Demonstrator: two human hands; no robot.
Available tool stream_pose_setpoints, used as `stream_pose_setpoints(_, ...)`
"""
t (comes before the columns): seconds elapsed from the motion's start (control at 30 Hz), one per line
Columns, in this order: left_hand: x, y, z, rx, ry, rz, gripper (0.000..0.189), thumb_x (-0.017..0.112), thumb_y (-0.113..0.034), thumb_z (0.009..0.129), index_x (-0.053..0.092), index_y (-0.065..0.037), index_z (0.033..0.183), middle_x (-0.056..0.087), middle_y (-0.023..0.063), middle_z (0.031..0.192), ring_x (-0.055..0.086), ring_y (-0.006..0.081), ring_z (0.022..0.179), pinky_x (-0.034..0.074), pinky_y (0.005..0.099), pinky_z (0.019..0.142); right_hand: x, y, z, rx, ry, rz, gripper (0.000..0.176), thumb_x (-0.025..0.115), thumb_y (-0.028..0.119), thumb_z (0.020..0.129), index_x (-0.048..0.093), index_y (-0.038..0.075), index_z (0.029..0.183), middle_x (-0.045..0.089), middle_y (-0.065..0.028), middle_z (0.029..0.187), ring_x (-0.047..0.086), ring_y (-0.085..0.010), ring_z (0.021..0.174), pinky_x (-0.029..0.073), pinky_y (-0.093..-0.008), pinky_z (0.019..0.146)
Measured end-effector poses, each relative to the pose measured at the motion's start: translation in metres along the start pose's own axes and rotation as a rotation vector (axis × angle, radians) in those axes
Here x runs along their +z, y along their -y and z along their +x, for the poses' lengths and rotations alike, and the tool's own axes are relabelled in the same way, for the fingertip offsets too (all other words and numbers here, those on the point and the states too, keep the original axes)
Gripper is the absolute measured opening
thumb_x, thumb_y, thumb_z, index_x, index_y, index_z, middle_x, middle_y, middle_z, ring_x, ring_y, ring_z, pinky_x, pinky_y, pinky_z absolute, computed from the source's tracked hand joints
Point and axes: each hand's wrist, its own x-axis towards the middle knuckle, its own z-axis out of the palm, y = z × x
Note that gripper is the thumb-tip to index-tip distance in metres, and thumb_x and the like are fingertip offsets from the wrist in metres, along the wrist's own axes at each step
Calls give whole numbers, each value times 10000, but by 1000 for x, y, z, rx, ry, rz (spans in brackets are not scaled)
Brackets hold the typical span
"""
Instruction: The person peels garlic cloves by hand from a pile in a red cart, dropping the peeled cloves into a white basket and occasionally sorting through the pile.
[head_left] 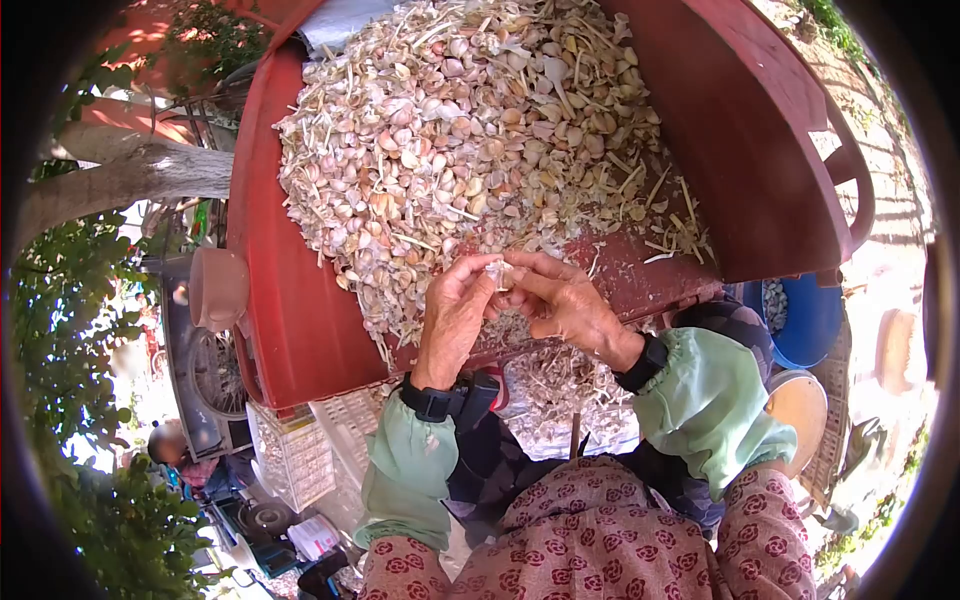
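A big heap of garlic cloves (440, 130) with dry stalks and skins lies in a red tray (300, 340). Over the near edge of the heap, my left hand (458, 310) and my right hand (570, 310) meet at the fingertips. A small whitish garlic piece (499, 273) is pinched between them, with the left thumb and fingers on it and the right fingers touching its side. The right fingers are curled and partly hide what lies under them. Both wrists wear black bands.
Below the tray, skins and stalks (570, 385) are piled between my knees. A blue tub (810, 325) with pale cloves stands at the right, beside a round lid-like disc (797, 415). White crates (290, 455) and a distant person (170, 445) are at the lower left.
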Motion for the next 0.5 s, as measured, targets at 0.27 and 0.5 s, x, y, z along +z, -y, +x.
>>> stream_pose_setpoints(0.27,9,-7,-12,18,8,95,189,550,-173,918,561,3,986,623,36,790,546,61,604,432,195,491,3,10,-5,217,12,177,268,662,42,785,589,4,1041,551,1,834,522,-50,705,449,-201,568)
stream_pose_setpoints(0.5,17,-4,-18,21,-36,-57,155,489,-161,944,510,-17,999,586,47,785,535,88,610,437,215,508,3,-4,-11,178,-43,340,219,625,-27,792,592,0,1007,498,20,822,489,-45,691,436,-203,578)
